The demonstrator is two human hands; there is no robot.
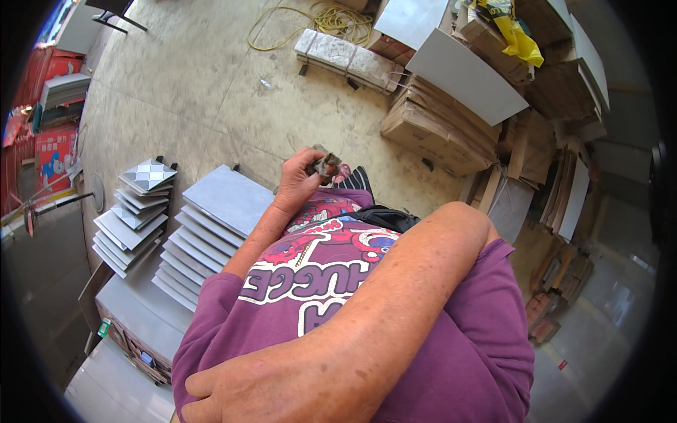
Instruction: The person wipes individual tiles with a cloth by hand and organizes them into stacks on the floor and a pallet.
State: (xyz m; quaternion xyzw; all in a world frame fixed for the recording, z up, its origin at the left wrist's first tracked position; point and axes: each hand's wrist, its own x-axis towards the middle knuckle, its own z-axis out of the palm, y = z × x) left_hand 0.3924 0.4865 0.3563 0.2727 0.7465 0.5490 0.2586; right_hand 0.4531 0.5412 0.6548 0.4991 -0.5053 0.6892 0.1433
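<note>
Grey-brown and crumpled, a rag (327, 163) sits just off the middle of the view toward 11 o'clock, in the grasp of the left hand (302, 175). That hand's fingers are curled in around it, leaving part of the bunched rag sticking out past them. The right forearm crosses the body, bringing the right hand (236, 391) to 7 o'clock at the lower edge. Its back is up and its fingers are bent, beside the left side of the purple shirt (458, 345); whether it has hold of anything I cannot tell, since its palm is hidden.

Just below the rag is a black-and-white striped item (357, 182), partly covered by the shirt. At 9 o'clock, close to the left forearm, grey tiles (222, 197) lie in a stepped stack, and farther out is a smaller stepped stack with a checkered tile (148, 175) on top. Red boxes (58, 156) stand beyond these, between 9 and 10 o'clock.

At 12 o'clock a long white block (345, 60) bound with straps rests near a coiled yellow hose (342, 22) on the floor (183, 77). Cardboard packs (434, 130) lie between 1 and 2 o'clock, under a pale panel (469, 77); farther out is a bright yellow bag (520, 41).
</note>
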